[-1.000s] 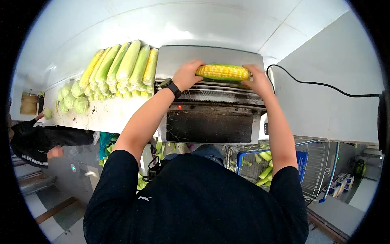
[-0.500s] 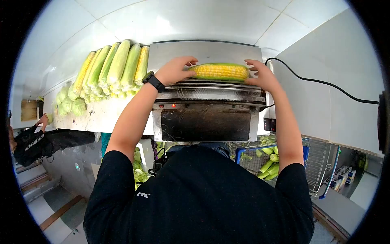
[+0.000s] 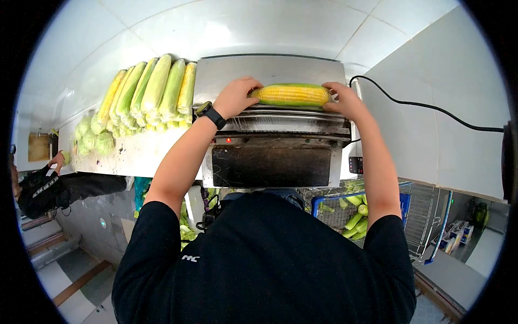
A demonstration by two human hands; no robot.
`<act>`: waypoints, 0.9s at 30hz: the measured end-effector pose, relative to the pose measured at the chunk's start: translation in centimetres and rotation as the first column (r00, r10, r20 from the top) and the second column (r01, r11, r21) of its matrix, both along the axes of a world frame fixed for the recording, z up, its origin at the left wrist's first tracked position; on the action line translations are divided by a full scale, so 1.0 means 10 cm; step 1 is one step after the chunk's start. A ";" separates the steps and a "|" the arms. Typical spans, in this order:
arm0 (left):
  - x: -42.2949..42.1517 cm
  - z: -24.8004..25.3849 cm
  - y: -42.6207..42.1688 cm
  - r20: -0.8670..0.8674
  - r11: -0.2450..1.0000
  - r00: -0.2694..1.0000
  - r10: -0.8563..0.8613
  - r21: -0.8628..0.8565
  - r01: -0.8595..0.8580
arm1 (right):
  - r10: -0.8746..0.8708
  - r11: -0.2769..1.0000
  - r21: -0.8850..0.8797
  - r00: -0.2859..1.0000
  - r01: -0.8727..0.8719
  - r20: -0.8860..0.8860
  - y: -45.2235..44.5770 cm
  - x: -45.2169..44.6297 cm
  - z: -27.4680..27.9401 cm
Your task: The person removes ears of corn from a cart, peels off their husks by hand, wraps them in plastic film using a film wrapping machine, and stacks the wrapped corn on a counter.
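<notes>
An ear of corn [image 3: 292,95] with yellow kernels facing up and green husk along its back lies sideways on the metal wrapping machine [image 3: 270,69]. It looks wrapped in clear film. My left hand [image 3: 236,97] is closed on its left end, thumb below and fingers above. At the other end, my right hand [image 3: 342,100] grips the tip between thumb and fingers. A dark watch [image 3: 210,113] is on my left wrist. Just below the corn run the machine's metal rollers or bars, and a small red light glows on its front.
Several ears of corn [image 3: 157,89] are stacked on the counter to the left, beside bagged green produce [image 3: 91,137]. A black cable [image 3: 426,108] crosses the right wall. Below right stands a cart [image 3: 353,202] with corn. Another person [image 3: 70,186] is at far left.
My hands have closed in on the two ends of the corn; the left moved right, and its fingers came down onto the end. The corn has hardly shifted.
</notes>
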State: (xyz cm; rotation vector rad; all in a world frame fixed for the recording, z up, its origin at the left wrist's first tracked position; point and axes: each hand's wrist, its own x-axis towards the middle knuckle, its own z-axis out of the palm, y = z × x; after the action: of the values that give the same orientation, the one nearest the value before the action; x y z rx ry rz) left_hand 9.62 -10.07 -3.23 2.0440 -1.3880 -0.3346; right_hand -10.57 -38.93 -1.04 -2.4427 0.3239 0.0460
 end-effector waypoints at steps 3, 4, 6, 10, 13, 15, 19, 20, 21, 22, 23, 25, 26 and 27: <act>0.01 0.03 -0.01 0.018 0.999 1.000 -0.011 0.036 0.011 | 0.007 1.000 -0.011 1.000 -0.007 -0.002 -0.01 0.00 -0.03; 0.01 0.04 -0.01 0.033 0.999 0.999 -0.012 0.049 0.011 | 0.009 0.999 -0.034 1.000 -0.009 -0.008 -0.01 0.00 -0.04; 0.01 0.05 -0.02 0.027 0.998 1.000 -0.016 0.060 0.014 | 0.007 0.999 -0.034 1.000 -0.007 0.001 0.00 -0.02 -0.06; 0.01 0.11 -0.02 -0.006 0.994 1.000 -0.010 0.106 0.010 | 0.046 0.999 0.015 0.996 -0.048 0.070 -0.05 -0.04 -0.14; 0.01 0.28 0.13 0.169 0.999 0.985 0.037 0.019 -0.041 | -0.046 0.999 0.017 0.990 0.044 0.136 0.01 -0.12 -0.07; -0.10 0.33 0.36 0.160 0.999 0.986 0.035 -0.009 -0.034 | -0.013 0.999 -0.028 0.978 0.019 0.209 0.04 -0.28 -0.06; -0.18 0.29 0.69 0.242 0.985 0.958 -0.153 0.114 0.129 | -0.125 0.989 -0.045 0.958 0.141 0.260 0.04 -0.60 0.00; -0.20 0.23 0.76 0.264 0.973 0.944 -0.196 0.168 0.156 | -0.140 0.980 -0.101 0.959 0.170 0.247 0.04 -0.69 -0.02; -0.24 0.23 0.81 0.283 0.958 0.929 -0.240 0.224 0.179 | -0.141 0.980 -0.101 0.959 0.171 0.247 0.06 -0.76 -0.04; -0.27 0.24 0.83 0.300 0.948 0.923 -0.239 0.280 0.154 | -0.142 0.979 -0.107 0.959 0.172 0.244 0.08 -0.84 -0.05; -0.27 0.23 0.83 0.298 0.947 0.924 -0.241 0.280 0.157 | -0.143 0.978 -0.113 0.960 0.174 0.240 0.11 -0.91 -0.07; -0.28 0.22 0.85 0.322 0.945 0.913 -0.252 0.286 0.160 | -0.160 0.977 -0.105 0.964 0.186 0.214 0.15 -1.00 -0.10; -0.27 0.18 0.86 0.327 0.950 0.913 -0.244 0.268 0.158 | -0.173 0.976 -0.101 0.965 0.195 0.197 0.15 -1.02 -0.10; -0.27 0.18 0.85 0.327 0.950 0.913 -0.245 0.267 0.160 | -0.174 0.975 -0.103 0.965 0.196 0.197 0.17 -1.04 -0.09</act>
State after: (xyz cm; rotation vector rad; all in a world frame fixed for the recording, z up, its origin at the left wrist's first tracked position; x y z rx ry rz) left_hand 6.93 -1.54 -1.41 2.2352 -1.8702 -0.2301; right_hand -21.01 -37.21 -1.95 -2.5008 0.4814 -0.2910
